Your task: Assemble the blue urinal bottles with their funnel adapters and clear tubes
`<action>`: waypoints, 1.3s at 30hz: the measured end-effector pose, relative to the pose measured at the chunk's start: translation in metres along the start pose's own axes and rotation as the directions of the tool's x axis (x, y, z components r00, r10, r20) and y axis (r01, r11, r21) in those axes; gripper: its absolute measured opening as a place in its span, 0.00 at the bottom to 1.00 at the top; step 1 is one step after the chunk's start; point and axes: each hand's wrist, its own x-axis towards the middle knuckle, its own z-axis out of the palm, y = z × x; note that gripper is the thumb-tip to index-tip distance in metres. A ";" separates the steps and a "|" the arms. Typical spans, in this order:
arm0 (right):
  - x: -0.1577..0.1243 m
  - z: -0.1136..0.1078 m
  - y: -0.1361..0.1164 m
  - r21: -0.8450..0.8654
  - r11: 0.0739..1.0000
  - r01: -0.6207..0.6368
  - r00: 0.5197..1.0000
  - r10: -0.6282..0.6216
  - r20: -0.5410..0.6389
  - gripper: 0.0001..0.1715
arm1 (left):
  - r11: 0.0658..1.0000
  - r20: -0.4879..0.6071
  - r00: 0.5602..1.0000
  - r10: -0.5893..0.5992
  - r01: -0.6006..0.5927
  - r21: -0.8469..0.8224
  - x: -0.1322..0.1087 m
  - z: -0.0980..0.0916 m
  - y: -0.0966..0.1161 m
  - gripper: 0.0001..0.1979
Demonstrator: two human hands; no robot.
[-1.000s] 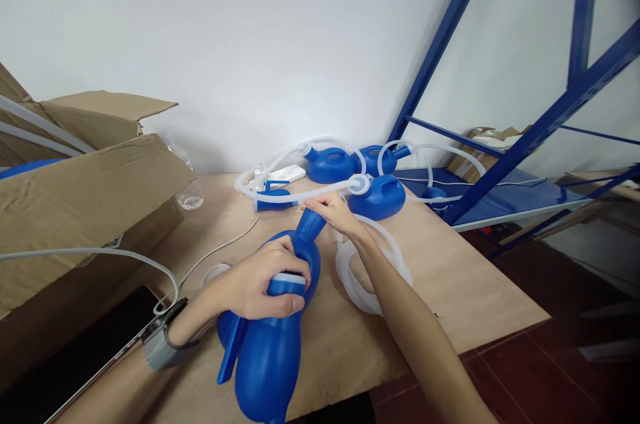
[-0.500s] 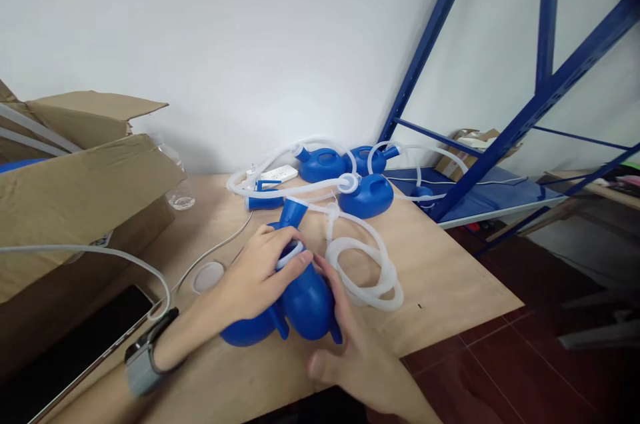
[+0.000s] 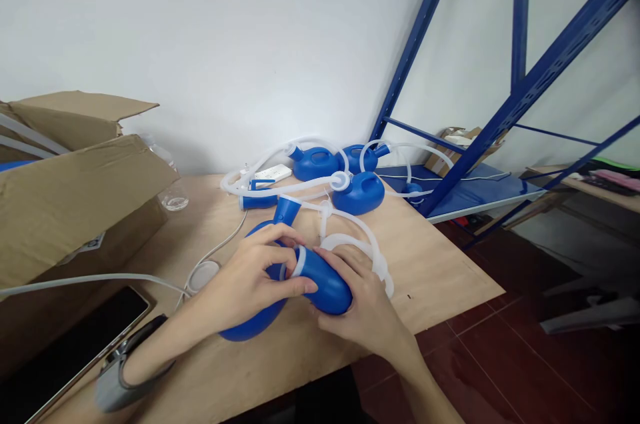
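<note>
A blue plastic urinal cup [image 3: 327, 284] with a white ring at its mouth lies tilted between both hands. My left hand [image 3: 263, 271] is closed at the white ring, with fingertips reaching into the mouth and the thumb on the outside. My right hand [image 3: 367, 304] wraps around the rounded end of the cup. Behind the left hand, a blue urinal bottle [image 3: 255, 324] with an upright neck rests on the table, partly hidden. A clear white hose [image 3: 367, 231] runs back from near the neck and curls beside my right hand.
Several more blue urinal bottles [image 3: 359, 193] with hoses stand at the back, near a power strip [image 3: 273, 175]. An open cardboard box [image 3: 100, 191] and a dark tablet [image 3: 80, 344] are on the left. Blue metal shelving [image 3: 475, 131] rises beyond the table's right side.
The blue cup has turned from pointing toward me to lying rightward. My right hand has closed from beside it to around it, and my left fingers have moved into its mouth.
</note>
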 end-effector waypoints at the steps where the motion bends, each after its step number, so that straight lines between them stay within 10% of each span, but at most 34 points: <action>1: 0.001 0.000 0.001 -0.016 1.000 0.017 1.000 -0.016 0.003 0.50 | 1.000 0.028 1.000 -0.015 0.015 -0.018 0.000 -0.001 0.000 0.22; 11: 0.002 -0.019 0.020 0.139 0.990 -0.041 0.998 0.046 -0.037 0.48 | 0.887 0.045 0.968 -0.248 0.246 -0.391 0.000 -0.026 -0.006 0.24; 18: -0.009 -0.003 0.044 0.331 0.830 -0.449 0.882 0.471 0.017 0.51 | 0.911 -0.294 0.927 -0.232 0.313 0.269 0.008 -0.053 -0.042 0.28; 24: -0.014 0.027 0.050 0.418 0.710 -0.567 0.817 0.548 0.179 0.53 | 0.688 0.028 0.788 -0.615 0.519 0.508 0.012 -0.054 -0.105 0.32; 32: 0.019 0.030 0.058 0.059 0.897 -0.439 0.898 0.435 0.062 0.48 | 0.738 0.191 0.777 -0.599 0.444 0.508 0.009 -0.052 -0.130 0.27; 39: 0.044 0.025 0.050 -0.284 0.863 -0.418 0.893 0.448 0.045 0.43 | 0.725 0.320 0.709 -0.629 0.387 0.569 0.005 -0.047 -0.153 0.17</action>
